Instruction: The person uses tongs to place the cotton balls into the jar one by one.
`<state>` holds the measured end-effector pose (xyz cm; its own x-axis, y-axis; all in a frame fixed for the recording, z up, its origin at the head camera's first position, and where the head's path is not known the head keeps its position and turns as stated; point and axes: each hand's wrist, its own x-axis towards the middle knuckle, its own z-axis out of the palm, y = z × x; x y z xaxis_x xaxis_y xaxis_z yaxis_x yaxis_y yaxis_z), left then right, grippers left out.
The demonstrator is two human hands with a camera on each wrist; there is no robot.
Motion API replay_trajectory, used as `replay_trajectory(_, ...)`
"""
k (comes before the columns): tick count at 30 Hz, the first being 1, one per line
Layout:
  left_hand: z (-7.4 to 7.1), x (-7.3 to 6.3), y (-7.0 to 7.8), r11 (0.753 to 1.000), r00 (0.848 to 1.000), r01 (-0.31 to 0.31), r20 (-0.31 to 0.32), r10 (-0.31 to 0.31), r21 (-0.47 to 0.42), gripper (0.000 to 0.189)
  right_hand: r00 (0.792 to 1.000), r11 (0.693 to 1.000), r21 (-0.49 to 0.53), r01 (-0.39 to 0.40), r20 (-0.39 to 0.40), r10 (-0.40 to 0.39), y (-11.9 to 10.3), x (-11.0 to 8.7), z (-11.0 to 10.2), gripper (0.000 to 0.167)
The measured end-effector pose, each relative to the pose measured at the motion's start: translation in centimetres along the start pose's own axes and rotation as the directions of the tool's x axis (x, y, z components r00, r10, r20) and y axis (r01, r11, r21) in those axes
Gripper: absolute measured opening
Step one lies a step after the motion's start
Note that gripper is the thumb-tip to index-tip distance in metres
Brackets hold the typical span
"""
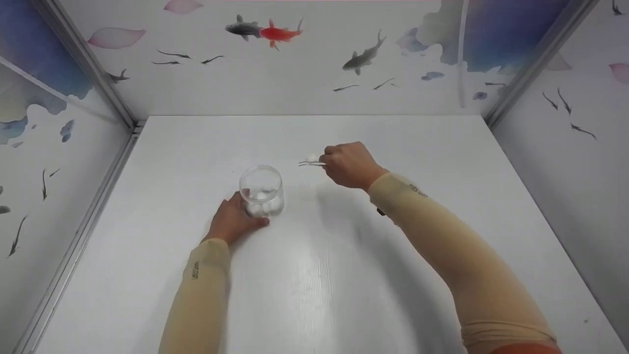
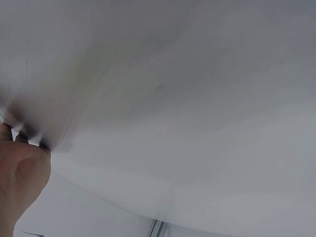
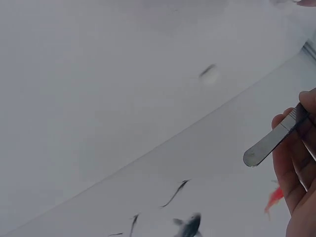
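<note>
In the head view a clear round jar (image 1: 261,183) stands on the table, with several white balls (image 1: 265,206) like cotton balls at its bottom. My left hand (image 1: 235,220) holds the jar's near left side, thumb in front. At the left edge of the left wrist view, fingertips of the left hand (image 2: 22,168) meet the white tabletop. My right hand (image 1: 351,164) pinches metal tweezers (image 1: 310,163), tips pointing left and slightly apart. Their rounded end (image 3: 257,154) sticks out of the right hand (image 3: 301,148). A single white ball (image 1: 311,158) appears just beyond the tweezers.
The white tabletop (image 1: 304,275) is walled by printed panels (image 1: 314,64) at the back and both sides. Metal frame posts (image 1: 110,91) stand at the back corners. The right wrist view shows the lone ball lying on the table near its back edge.
</note>
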<state>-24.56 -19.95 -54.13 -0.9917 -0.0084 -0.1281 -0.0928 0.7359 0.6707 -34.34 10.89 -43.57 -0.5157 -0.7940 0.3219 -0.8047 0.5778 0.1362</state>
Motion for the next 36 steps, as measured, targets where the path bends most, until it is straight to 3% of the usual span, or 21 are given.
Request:
replay_trajectory(7, -0.1, -0.1, -0.1, 1.0, 1.0, 0.027, 0.017, -0.026, -0.008, 0.106, 0.989, 0.991, -0.044, -0.125, 0.077, 0.128, 2.8, -2.0, 0.9, 0.011)
replay_trajectory(19, -0.1, -0.1, -0.1, 1.0, 1.0, 0.016, 0.001, -0.016, -0.008, 0.104, 0.967, 0.975, -0.037, -0.219, 0.125, 0.222, 5.4, -4.4, 2.4, 0.013)
replay_trajectory(29, -0.1, 0.0, -0.1, 1.0, 1.0, 0.021, -0.003, -0.021, -0.009, 0.103, 0.957, 0.968, -0.034, -0.247, 0.148, 0.25, 6.4, -5.3, 3.1, 0.012)
replay_trajectory(36, -0.1, 0.1, -0.1, 0.999, 0.999, 0.03, 0.011, -0.03, -0.018, 0.109, 0.967, 0.976, -0.023, -0.218, 0.126, 0.219, 6.4, -4.8, 3.6, 0.011)
